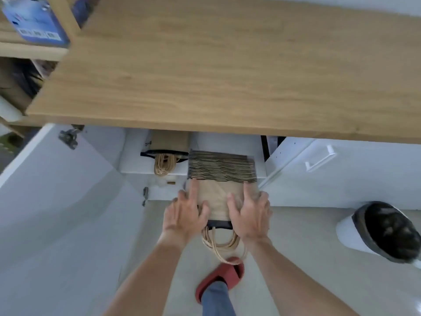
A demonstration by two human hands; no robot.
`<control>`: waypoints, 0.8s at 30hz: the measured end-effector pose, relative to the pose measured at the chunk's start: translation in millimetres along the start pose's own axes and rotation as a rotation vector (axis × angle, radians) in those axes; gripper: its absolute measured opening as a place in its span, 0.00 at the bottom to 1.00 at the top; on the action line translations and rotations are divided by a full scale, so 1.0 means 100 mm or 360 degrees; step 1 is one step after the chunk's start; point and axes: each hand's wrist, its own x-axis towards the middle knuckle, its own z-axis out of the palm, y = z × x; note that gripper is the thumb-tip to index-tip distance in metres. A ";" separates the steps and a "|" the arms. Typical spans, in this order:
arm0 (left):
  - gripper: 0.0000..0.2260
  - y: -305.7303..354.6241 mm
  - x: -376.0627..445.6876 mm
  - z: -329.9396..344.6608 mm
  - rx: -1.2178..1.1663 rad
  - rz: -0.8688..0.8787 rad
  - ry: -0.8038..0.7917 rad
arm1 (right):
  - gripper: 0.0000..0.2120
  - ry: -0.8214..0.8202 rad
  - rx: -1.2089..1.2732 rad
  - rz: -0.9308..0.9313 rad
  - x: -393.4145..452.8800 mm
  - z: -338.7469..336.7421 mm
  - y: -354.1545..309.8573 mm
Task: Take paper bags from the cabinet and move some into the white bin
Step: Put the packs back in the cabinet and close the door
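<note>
1. Under the long oak-coloured wooden countertop (227, 65), the white cabinet (136, 169) stands with its doors swung wide.
2. My left hand (184, 215) and right hand (250, 213) clasp the stack of brown paper bags with twisted cord handles (218, 197) from either side, half out of the shelf.
3. My round white bin with a dark liner (385, 231) sits on the floor to the right, well apart.

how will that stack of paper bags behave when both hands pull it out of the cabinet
The stack of paper bags already fans unevenly, so it will probably slide apart unless squeezed. Its rope handles dangle loose and may snag. It probably sags between the left hand and right hand.
</note>
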 end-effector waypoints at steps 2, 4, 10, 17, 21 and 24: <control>0.31 0.04 0.31 0.12 -0.0024 0.0071 -0.0046 | 0.29 0.0089 -0.0058 -0.0063 0.37 0.11 0.12; 0.35 0.08 0.63 0.33 -0.0148 0.0071 -0.0201 | 0.28 0.0133 -0.0090 -0.0086 0.73 0.33 0.27; 0.40 0.19 1.59 0.88 -0.0287 0.0006 -0.0235 | 0.30 0.0154 -0.0073 -0.0060 1.58 0.95 0.40; 0.38 0.21 2.39 1.23 0.0130 0.0025 0.0029 | 0.35 0.0102 -0.0165 -0.0130 2.29 1.37 0.34; 0.35 0.29 2.56 1.33 0.0359 -0.0072 0.0170 | 0.34 0.0164 -0.0198 -0.0172 2.49 1.53 0.32; 0.32 0.29 2.62 1.32 0.0542 -0.0076 0.0232 | 0.34 0.0176 -0.0211 -0.0149 2.54 1.56 0.31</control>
